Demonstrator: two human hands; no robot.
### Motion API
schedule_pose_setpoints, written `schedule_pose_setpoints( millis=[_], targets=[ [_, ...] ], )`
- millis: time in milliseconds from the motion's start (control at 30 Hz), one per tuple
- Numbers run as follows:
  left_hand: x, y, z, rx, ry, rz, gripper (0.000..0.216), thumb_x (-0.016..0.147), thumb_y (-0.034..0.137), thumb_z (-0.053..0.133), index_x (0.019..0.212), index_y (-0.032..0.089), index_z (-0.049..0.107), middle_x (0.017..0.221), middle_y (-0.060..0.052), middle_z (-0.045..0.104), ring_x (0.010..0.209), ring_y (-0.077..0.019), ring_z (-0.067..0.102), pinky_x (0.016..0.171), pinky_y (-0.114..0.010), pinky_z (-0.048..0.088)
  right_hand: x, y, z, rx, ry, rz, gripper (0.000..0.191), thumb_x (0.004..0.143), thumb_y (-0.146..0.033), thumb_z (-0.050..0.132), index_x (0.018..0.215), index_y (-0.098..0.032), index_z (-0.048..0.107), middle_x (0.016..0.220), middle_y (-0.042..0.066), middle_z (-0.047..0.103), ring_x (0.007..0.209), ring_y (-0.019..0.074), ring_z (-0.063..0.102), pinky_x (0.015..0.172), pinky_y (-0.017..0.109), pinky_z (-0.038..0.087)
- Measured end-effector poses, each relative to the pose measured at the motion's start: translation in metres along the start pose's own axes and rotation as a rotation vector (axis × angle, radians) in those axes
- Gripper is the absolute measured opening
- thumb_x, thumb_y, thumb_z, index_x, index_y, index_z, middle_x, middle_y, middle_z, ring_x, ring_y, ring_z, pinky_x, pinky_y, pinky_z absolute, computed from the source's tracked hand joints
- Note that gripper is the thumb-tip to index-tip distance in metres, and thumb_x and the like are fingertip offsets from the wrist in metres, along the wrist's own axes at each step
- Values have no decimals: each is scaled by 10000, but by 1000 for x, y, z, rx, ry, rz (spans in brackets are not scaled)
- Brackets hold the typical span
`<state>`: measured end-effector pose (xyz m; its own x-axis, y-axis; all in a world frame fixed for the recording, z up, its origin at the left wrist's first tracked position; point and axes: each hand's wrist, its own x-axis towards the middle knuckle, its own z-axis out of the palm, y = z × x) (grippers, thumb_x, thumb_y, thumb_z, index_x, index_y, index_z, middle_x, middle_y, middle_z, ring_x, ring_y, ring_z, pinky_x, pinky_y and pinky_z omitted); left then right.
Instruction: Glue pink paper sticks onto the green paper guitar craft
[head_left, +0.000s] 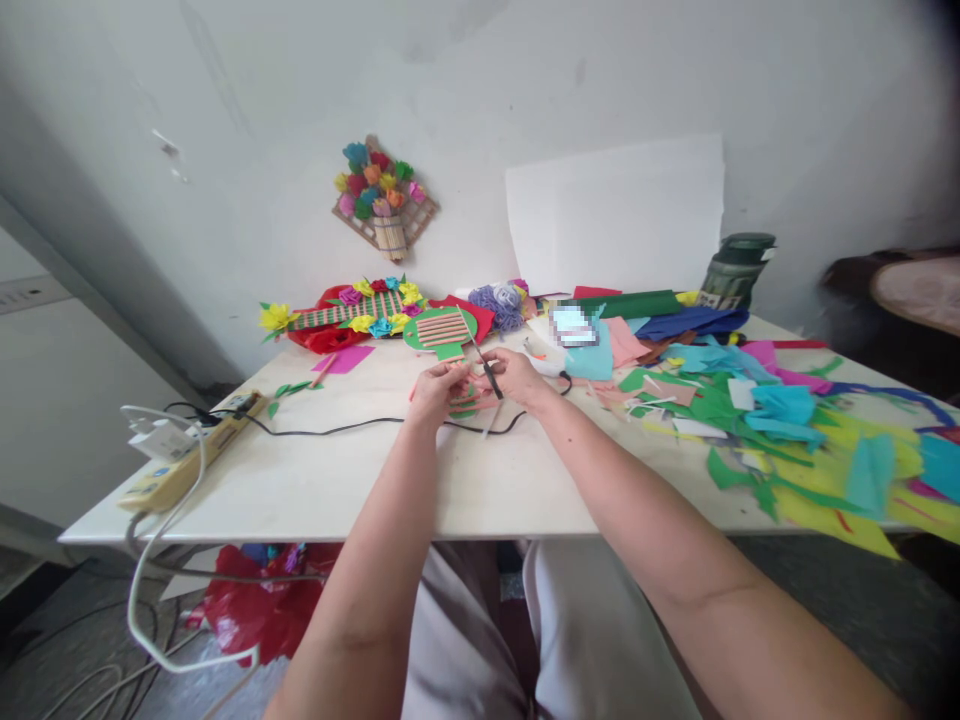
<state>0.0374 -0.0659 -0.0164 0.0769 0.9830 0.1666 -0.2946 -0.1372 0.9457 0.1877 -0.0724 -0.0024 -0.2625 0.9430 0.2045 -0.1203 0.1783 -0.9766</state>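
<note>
Both my hands meet over the middle of the table. My left hand [442, 388] is closed in a pinch; what its fingertips hold is too small to make out. In my right hand [516, 378], closed fingers grip a long thin tool [490, 379] with a dark lower end, tilted up to the left; its kind is unclear. Just beyond them lies a green rounded paper piece [442, 350] with pink strips in a row across it. Pink and green strips [465, 403] lie under my hands, partly hidden. A white tool with an orange part [537, 350] rests near my right hand.
A black cord [337, 432] crosses the table to a power strip [184, 465] at left. A flower-trimmed strip craft [345, 312] lies at the back. Coloured paper scraps [735, 400] cover the right side, with a dark green bottle [739, 270] behind.
</note>
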Motion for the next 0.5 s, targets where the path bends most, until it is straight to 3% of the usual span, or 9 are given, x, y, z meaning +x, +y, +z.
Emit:
schedule_pose_setpoints(
  millis=[233, 500],
  targets=[
    [-4, 1, 6, -15, -9, -31, 297, 568, 326, 757, 740, 112, 643, 649, -18, 609, 547, -104, 584, 488, -204, 455, 1, 1, 2, 65, 81, -16, 434, 491, -224, 766, 869, -168, 561, 575, -46, 608, 474, 93, 565, 506, 233, 492],
    [-4, 2, 2, -48, 41, -61, 296, 589, 340, 741, 751, 117, 632, 649, -34, 636, 599, -144, 620, 572, -262, 505, 2, 1, -1, 31, 102, -15, 422, 511, -275, 762, 864, -162, 561, 565, -46, 597, 447, 91, 547, 457, 216, 447]
  ],
)
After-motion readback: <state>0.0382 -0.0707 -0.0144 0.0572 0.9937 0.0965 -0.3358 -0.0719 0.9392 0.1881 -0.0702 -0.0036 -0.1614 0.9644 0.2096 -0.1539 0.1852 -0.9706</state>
